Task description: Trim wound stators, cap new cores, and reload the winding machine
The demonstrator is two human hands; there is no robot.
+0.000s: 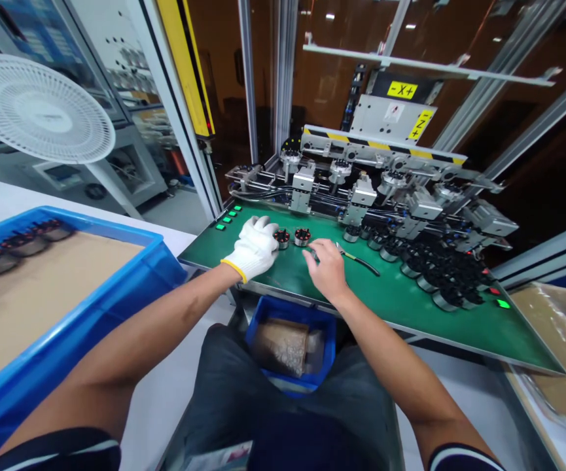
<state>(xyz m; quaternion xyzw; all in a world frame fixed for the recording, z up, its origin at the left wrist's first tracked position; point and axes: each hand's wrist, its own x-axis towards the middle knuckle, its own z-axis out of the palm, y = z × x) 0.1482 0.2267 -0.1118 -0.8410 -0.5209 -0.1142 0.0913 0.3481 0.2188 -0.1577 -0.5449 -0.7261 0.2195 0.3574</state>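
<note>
Reaching out over the flat green counter point(273, 278)

At the far left is a big blue plastic tray point(130, 288). The left arm point(165, 333) comes up from the bottom left in a long slant. Its left hand point(254, 245) wears a white cloth glove with a yellow edge point(243, 263). This hand is low, back side up, right beside the first round silver part with black and red bits point(283, 240). The fingers look bent, but I cannot tell if they grip it. Next comes the second round silver part, also black and red point(302, 237), standing on the counter. The bare right hand point(328, 265) is near it, with thumb and pointing finger apart and a gap between. Its wrist is almost straight, and the right arm point(395, 360) slants down to the bottom right. Just past this hand lie pliers with yellow and black handles point(361, 261). Farther right sit many round silver and black parts point(427, 278).
</note>
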